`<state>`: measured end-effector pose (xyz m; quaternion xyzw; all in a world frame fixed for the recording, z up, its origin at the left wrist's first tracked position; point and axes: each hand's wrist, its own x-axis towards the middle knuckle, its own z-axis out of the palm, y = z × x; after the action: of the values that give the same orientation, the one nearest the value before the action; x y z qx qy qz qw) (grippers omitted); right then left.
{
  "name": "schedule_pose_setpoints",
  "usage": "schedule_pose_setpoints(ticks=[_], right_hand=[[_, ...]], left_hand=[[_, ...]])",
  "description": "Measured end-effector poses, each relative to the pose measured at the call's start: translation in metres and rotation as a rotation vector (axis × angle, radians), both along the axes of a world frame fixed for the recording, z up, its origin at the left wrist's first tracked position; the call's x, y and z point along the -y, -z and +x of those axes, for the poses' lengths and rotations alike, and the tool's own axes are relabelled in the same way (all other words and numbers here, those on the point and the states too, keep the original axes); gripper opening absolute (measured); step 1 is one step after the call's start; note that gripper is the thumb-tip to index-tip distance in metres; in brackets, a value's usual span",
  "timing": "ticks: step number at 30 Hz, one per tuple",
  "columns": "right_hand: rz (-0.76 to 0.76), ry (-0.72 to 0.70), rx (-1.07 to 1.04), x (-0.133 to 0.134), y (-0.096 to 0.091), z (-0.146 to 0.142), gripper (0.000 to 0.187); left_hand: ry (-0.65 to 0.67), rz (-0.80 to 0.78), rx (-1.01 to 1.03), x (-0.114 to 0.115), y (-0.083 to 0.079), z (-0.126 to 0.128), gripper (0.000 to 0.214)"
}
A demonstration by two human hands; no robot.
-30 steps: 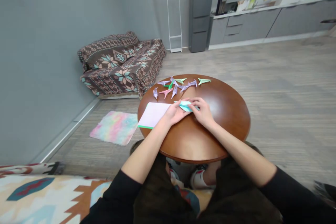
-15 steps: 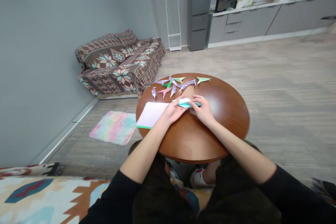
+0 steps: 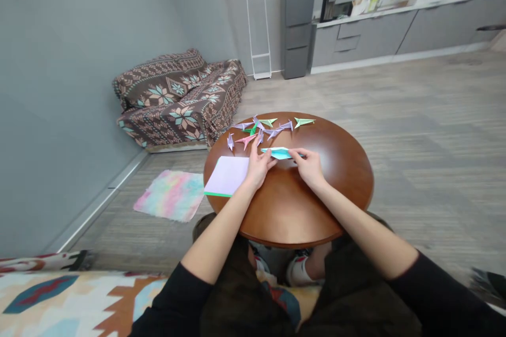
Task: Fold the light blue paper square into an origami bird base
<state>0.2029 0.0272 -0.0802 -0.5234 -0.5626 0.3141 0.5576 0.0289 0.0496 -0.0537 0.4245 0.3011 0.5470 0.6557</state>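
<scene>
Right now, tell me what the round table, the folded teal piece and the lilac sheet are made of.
The round table looks like varnished wood: reddish-brown, with a glossy glare. The folded teal piece looks like thin paper, with crisp creases. The lilac sheet is probably paper too: matte, flat, with a green edge showing.

The room was evenly lit, fairly bright, with soft, faint shadows. A pale glare lay on the round wooden table (image 3: 336, 179) (the only real shine). The folded paper model (image 3: 281, 154) stayed fairly sharp, while wide-angle distortion bowed the grey wall (image 3: 79, 89) and softened the patterned blanket (image 3: 59, 300) at the lower edge.
</scene>
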Motion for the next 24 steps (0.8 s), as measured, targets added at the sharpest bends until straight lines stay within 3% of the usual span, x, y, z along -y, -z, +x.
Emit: schedule_pose_setpoints(ticks=[5,16,24], right_hand=[[-0.032,-0.035,-0.060,-0.0010,0.0016,0.0009,0.037],[-0.044,-0.111,-0.126,-0.0021,0.0046,-0.0004,0.037],[-0.007,-0.101,-0.037,0.0016,0.0013,0.0022,0.036]], left_hand=[[0.042,0.023,-0.134,0.0039,0.0003,-0.0002,0.041],[-0.024,-0.008,-0.218,0.0008,-0.0001,-0.0038,0.040],[-0.081,0.084,-0.221,0.0043,-0.0029,-0.0020,0.039]])
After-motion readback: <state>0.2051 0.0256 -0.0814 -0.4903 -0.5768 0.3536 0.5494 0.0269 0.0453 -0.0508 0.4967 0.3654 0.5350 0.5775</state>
